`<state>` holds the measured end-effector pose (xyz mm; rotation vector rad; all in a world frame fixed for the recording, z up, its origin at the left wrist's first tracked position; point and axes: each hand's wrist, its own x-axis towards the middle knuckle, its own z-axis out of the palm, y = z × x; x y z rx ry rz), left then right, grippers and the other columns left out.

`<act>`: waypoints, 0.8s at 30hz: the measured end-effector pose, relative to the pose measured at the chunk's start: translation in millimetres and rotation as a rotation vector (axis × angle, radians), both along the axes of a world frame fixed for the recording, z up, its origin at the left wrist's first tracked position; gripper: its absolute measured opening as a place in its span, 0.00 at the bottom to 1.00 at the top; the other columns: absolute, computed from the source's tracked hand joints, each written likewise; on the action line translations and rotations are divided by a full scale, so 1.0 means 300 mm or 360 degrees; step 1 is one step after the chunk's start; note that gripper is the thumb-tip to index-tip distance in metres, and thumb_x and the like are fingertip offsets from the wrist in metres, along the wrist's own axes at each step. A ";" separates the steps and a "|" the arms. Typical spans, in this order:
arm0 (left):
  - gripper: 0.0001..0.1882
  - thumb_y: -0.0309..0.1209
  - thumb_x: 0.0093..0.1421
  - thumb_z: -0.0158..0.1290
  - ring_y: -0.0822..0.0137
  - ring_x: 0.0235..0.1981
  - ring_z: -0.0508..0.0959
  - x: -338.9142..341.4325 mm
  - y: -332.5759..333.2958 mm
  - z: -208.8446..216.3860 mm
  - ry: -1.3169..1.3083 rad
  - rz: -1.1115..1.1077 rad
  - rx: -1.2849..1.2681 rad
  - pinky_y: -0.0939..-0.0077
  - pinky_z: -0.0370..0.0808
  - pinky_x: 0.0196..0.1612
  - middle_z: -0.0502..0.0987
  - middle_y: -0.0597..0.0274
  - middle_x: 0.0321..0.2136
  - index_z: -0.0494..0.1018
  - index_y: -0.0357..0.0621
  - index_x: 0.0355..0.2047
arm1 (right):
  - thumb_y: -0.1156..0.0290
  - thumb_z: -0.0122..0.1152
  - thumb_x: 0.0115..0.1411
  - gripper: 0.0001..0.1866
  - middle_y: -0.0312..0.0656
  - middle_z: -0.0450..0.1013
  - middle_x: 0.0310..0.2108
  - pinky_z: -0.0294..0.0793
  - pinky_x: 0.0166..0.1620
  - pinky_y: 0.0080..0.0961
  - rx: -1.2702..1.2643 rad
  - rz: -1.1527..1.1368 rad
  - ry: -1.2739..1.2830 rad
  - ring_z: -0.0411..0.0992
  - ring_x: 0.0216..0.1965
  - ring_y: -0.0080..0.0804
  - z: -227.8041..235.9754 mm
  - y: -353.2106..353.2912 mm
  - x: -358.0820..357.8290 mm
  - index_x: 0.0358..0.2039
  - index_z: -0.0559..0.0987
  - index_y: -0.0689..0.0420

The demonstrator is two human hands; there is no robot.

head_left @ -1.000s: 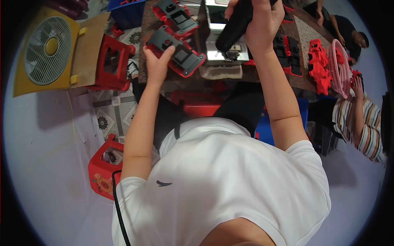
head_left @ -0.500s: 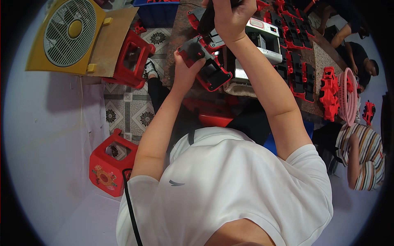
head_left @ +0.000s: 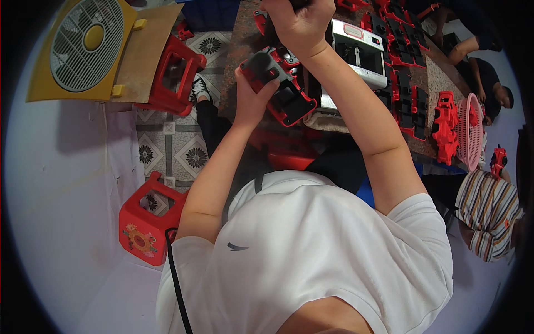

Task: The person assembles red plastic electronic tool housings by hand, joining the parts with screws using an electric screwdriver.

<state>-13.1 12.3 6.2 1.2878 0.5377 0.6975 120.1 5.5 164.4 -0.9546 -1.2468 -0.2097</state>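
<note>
My left hand (head_left: pixel 253 100) is wrapped round the near left side of a red-and-black plastic toy car body (head_left: pixel 289 100), its thumb lying across the top. The part is tilted at the table's near edge. Just beyond it, at the upper rim of the picture, my right hand (head_left: pixel 305 25) is closed round a black handheld tool (head_left: pixel 270 34). Most of the tool is hidden by the hand and cut off by the rim, so its kind cannot be made out. The tool's dark lower part comes down close above the car body.
A white-and-metal machine (head_left: pixel 359 47) stands right of my hands, with rows of red-and-black parts (head_left: pixel 409 103) beyond it. A pink basket (head_left: pixel 470 133) and stacked red parts (head_left: pixel 445 128) lie farther right. Red stools (head_left: pixel 147 228), a yellow fan (head_left: pixel 92 42) and co-workers (head_left: pixel 489 214) are around.
My right hand has shifted slightly left and downward with the black tool. The left hand keeps its hold on the car body. At the right, the person in stripes has changed posture.
</note>
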 end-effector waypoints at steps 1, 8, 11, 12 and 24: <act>0.33 0.26 0.52 0.61 0.66 0.49 0.72 0.003 -0.001 0.003 -0.0002 -0.0018 -0.0014 0.70 0.68 0.54 0.69 0.55 0.47 0.54 0.40 0.53 | 0.64 0.64 0.59 0.16 0.32 0.67 0.24 0.63 0.26 0.16 0.0011 0.0018 0.0018 0.65 0.22 0.18 -0.004 0.002 0.006 0.39 0.68 0.58; 0.34 0.28 0.51 0.61 0.64 0.49 0.72 0.017 -0.009 -0.003 0.0046 -0.0018 0.0021 0.70 0.66 0.55 0.70 0.53 0.47 0.55 0.38 0.54 | 0.62 0.62 0.61 0.15 0.34 0.68 0.23 0.64 0.25 0.18 0.0003 0.0130 0.0110 0.65 0.21 0.19 0.013 -0.066 0.021 0.38 0.68 0.57; 0.34 0.31 0.51 0.62 0.64 0.49 0.72 0.001 0.000 0.003 0.0119 0.0060 0.0114 0.70 0.66 0.54 0.70 0.52 0.47 0.56 0.37 0.54 | 0.55 0.60 0.61 0.19 0.39 0.71 0.23 0.71 0.23 0.22 -0.0056 0.0315 0.0479 0.70 0.21 0.24 0.093 -0.233 0.028 0.38 0.69 0.59; 0.35 0.32 0.51 0.63 0.63 0.48 0.72 -0.002 0.015 -0.048 0.0087 0.0074 0.0190 0.70 0.66 0.54 0.70 0.52 0.47 0.57 0.37 0.54 | 0.55 0.61 0.61 0.20 0.40 0.71 0.24 0.72 0.23 0.22 -0.0223 0.0253 0.0463 0.71 0.21 0.24 0.106 -0.301 0.035 0.38 0.69 0.60; 0.31 0.31 0.53 0.61 0.67 0.46 0.72 0.010 0.006 -0.025 0.0038 -0.0010 0.0142 0.73 0.69 0.50 0.70 0.56 0.45 0.58 0.39 0.52 | 0.57 0.60 0.60 0.25 0.48 0.72 0.26 0.74 0.27 0.24 -0.0230 -0.0100 0.0189 0.73 0.24 0.30 -0.112 -0.605 0.071 0.46 0.66 0.66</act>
